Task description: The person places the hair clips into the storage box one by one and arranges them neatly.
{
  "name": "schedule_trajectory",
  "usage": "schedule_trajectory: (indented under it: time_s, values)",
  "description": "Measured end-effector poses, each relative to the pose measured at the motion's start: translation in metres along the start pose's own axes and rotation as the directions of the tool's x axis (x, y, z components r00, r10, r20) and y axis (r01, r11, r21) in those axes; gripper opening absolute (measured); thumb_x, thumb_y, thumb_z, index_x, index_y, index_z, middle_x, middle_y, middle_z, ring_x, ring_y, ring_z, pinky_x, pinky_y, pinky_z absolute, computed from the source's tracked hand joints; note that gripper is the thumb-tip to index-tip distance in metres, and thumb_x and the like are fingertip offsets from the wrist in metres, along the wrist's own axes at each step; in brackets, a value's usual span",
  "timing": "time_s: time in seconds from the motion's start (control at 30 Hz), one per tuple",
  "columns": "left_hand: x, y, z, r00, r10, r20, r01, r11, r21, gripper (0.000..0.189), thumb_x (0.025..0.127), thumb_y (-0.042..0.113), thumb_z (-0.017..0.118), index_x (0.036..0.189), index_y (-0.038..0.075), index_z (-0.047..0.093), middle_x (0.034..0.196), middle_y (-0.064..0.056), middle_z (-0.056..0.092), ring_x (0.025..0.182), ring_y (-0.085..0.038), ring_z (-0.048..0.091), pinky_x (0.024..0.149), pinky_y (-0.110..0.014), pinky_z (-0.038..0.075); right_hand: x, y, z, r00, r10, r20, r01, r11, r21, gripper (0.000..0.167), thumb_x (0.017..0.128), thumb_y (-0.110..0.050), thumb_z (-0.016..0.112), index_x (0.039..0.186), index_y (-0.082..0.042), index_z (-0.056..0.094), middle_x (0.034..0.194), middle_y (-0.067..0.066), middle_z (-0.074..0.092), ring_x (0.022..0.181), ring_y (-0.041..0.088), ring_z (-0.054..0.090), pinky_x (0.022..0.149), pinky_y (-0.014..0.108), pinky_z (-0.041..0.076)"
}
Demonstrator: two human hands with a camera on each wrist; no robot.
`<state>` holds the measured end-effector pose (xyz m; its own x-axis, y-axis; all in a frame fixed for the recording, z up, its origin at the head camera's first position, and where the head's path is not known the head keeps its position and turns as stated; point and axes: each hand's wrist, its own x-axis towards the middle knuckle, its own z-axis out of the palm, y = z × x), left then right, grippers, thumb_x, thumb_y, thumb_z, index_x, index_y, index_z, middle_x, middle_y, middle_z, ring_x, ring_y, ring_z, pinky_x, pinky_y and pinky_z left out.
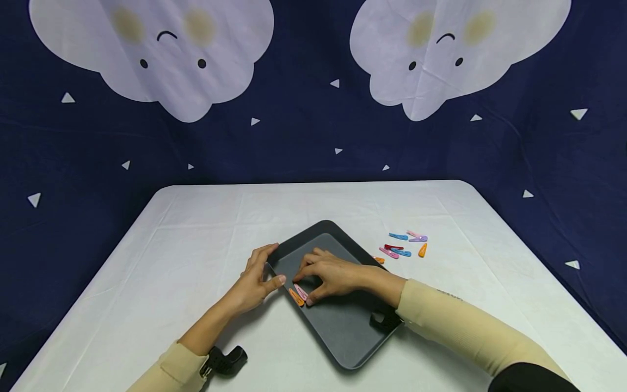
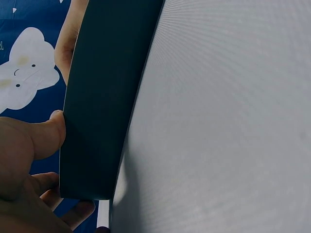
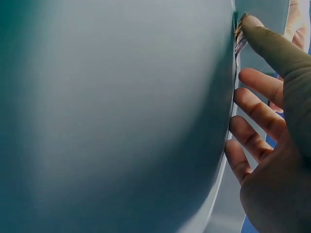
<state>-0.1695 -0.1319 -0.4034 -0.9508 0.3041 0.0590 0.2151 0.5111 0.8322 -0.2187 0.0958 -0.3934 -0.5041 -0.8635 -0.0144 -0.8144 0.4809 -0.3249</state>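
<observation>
A grey tray lies turned at an angle on a table with a white cloth. Inside it, along the left wall, there are two hair clips side by side: an orange clip next to the wall and a pink clip just beside it.

The right hand reaches into the tray. Its thumb touches the near end of the pink clip, and its forefinger is bent down by the far end; I cannot tell if the clip is really pinched between them. The other fingers are loosely bent, with their tips low in the tray.

The left hand is open and relaxed at the left corner of the tray, with the thumb on the rim and the fingers spread outside, gripping nothing firmly.

To the right of the tray, more clips lie on the cloth in a loose group: two blue, one purple, one dark red, two pink and two orange, one of these partly hidden behind the tray's rim. Both arms wear beige sleeves. Behind the table hangs a dark blue curtain with white clouds and small triangles
</observation>
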Motion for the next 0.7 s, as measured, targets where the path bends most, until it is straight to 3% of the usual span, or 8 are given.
schedule_trajectory:
  time_s: [0.4, 0.7]
  values:
    - [-0.0001, -0.001, -0.0003, 1.0, 0.0, 0.004, 0.0, 1.0, 0.008, 0.071, 0.09, 0.017, 0.063, 0.149, 0.012, 0.023, 0.151, -0.01, 0.02, 0.143, -0.034, 0.013, 0.103, -0.073, 0.006, 0.0004, 0.0002, -0.002, 1.0, 0.014, 0.009, -0.014, 1.0, 0.024, 0.05, 0.078, -0.044, 0.073, 0.123, -0.024, 0.062, 0.116, -0.007, 0.057, 0.109, 0.011, 0.042, 0.098, 0.034, 0.036]
    - [0.0007, -0.0009, -0.0003, 1.0, -0.002, 0.004, 0.002, 1.0, 0.005, 0.071, 0.09, 0.017, 0.063, 0.149, 0.012, 0.023, 0.152, -0.009, 0.02, 0.143, -0.033, 0.013, 0.104, -0.073, 0.005, -0.0014, -0.0001, -0.0096, 0.998, 0.049, -0.031, -0.049, 0.998, 0.026, 0.049, 0.079, -0.042, 0.073, 0.122, -0.021, 0.063, 0.116, -0.006, 0.058, 0.112, 0.015, 0.044, 0.097, 0.035, 0.039]
